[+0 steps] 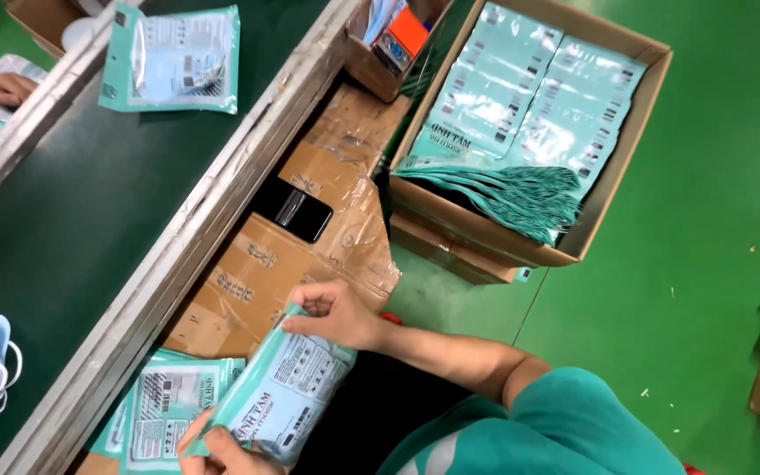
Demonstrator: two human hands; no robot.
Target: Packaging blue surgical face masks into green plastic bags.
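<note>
- The person is wearing a teal-green short-sleeved top (pixel 565 422), its sleeve ending above the elbow.
- A pale streak, perhaps a printed stripe or merely a fold catching light, is showing low on the front of the top; the view there is too cropped to tell.
- The right forearm (pixel 459 356) is showing bare, with no watch or glove.
- Both grips, the right hand (pixel 336 312) and the left hand (pixel 222 449), are showing bare, with no rings visible.
</note>
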